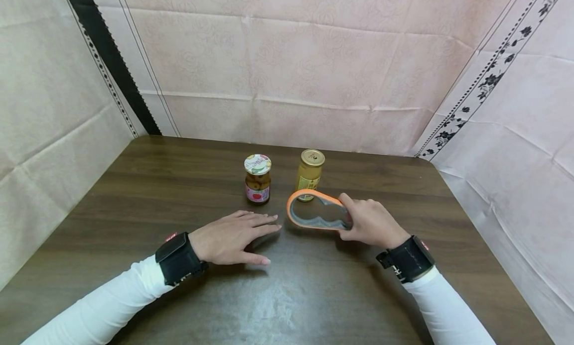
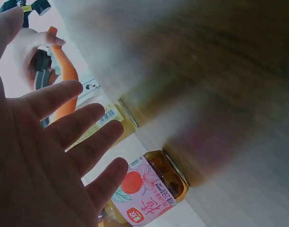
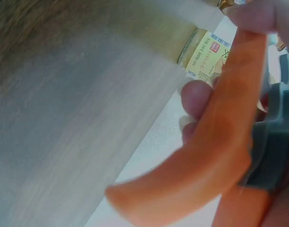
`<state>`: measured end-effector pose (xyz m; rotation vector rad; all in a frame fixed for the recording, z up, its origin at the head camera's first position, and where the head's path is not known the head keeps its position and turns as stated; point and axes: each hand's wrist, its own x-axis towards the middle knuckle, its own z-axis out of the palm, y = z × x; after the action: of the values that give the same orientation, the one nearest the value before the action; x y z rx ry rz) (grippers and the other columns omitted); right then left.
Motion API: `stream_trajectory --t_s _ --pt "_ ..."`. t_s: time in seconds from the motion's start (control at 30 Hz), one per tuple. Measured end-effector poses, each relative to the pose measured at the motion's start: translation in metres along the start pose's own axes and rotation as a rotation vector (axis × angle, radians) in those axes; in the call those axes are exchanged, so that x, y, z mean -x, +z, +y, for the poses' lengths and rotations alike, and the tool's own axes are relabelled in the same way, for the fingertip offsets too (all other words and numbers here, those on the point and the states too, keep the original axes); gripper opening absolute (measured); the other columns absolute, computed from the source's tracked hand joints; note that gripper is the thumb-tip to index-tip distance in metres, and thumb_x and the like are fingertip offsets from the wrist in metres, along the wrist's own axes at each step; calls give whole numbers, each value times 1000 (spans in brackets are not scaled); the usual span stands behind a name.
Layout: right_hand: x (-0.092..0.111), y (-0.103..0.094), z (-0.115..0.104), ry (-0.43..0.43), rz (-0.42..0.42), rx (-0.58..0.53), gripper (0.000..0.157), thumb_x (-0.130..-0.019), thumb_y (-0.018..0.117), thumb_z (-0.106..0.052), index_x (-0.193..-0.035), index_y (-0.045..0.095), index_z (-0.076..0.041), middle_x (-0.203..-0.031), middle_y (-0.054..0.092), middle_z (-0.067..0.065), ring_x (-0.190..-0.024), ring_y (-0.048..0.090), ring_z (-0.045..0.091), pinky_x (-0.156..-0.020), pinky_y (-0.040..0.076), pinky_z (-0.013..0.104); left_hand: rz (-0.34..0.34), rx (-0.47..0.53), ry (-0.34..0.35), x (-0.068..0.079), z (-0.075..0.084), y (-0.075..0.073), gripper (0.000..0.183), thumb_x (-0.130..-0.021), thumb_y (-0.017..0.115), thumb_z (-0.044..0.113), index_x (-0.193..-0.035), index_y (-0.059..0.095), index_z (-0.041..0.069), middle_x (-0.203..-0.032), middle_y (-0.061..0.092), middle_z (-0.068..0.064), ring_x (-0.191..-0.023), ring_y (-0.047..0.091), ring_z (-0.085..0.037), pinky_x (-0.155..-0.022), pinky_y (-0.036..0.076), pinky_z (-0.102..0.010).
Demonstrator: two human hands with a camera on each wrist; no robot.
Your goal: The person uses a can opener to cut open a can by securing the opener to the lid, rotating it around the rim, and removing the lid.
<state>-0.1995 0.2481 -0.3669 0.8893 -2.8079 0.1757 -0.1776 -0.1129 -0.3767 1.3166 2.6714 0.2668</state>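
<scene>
My right hand (image 1: 371, 221) grips an orange jar opener (image 1: 290, 209) with a wavy grey inner lining, held above the table. The opener's loop points left, in front of a gold-lidded jar (image 1: 312, 159) with a yellow label. In the right wrist view, fingers and thumb wrap the orange body (image 3: 215, 137). My left hand (image 1: 230, 238) hovers over or rests on the table, fingers extended, holding nothing; contact cannot be told. Beyond it stands a jar of dark round fruit (image 1: 257, 193) with a pink-purple label and a white patterned lid. Both jars are upright.
The dark wooden table (image 1: 179, 185) carries both jars towards its back edge, side by side with a gap between them. Pale patterned cloth (image 1: 314, 76) hangs behind the table and on both sides. Black bands (image 1: 181, 259) sit on both wrists.
</scene>
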Motion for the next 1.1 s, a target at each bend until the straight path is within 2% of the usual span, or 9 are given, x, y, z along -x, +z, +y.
stream_trajectory --t_s 0.27,0.57,0.7,0.87,1.1 --pt "-2 0 -4 -21 47 5 51 -71 88 -22 -106 52 -12 -63 48 -11 -53 43 4 -48 36 21 1 0 -4 0 -1 0 81 -94 46 75 -157 39 24 -165 35 0 -152 34 -22 -124 26 -53" --pt "-3 2 -5 -29 60 -25 48 -74 82 -3 -106 48 -13 -66 48 -7 -57 45 8 -50 38 22 10 9 -11 -1 -2 1 79 -94 50 71 -157 39 23 -164 35 -1 -151 35 -23 -123 28 -53" --pt "-3 3 -4 -54 77 -30 46 -74 82 -1 -103 49 -15 -68 50 -7 -58 45 8 -52 38 23 17 8 -13 0 -2 1 79 -94 52 70 -156 40 23 -165 35 -2 -151 35 -24 -123 28 -54" --pt "-3 4 -4 -100 131 37 41 -75 83 -4 -97 51 -15 -68 50 -7 -60 44 9 -52 38 24 18 4 -26 0 -2 0 81 -93 49 73 -156 39 24 -165 34 -2 -152 34 -25 -123 27 -55" --pt "-3 5 -5 -111 182 49 40 -72 86 -2 -98 59 -15 -77 59 -4 -66 53 10 -55 47 30 26 -5 -32 0 -4 -1 80 -94 52 71 -156 40 22 -165 34 -4 -152 34 -27 -123 28 -56"
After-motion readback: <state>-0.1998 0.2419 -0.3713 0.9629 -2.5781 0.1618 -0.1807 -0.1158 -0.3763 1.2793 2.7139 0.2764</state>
